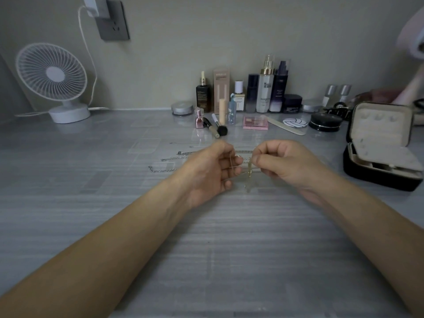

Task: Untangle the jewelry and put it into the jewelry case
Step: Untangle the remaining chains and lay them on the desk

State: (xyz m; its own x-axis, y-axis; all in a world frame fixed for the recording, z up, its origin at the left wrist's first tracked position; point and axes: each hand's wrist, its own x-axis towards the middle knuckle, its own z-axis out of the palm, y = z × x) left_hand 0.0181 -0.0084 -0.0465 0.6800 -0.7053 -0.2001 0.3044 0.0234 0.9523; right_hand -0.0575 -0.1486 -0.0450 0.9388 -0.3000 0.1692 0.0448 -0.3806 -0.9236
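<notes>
In the head view, a thin gold chain [249,172] was pinched by the curled fingers of the left hand [212,172] and the right hand [284,165], with its tangle hung between the 2. The opened jewelry case [380,125] was set well to the right.

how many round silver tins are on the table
2: one round silver tin left of the bottle row, the other at its right end beside the dark jar. Others may be hidden.
</notes>
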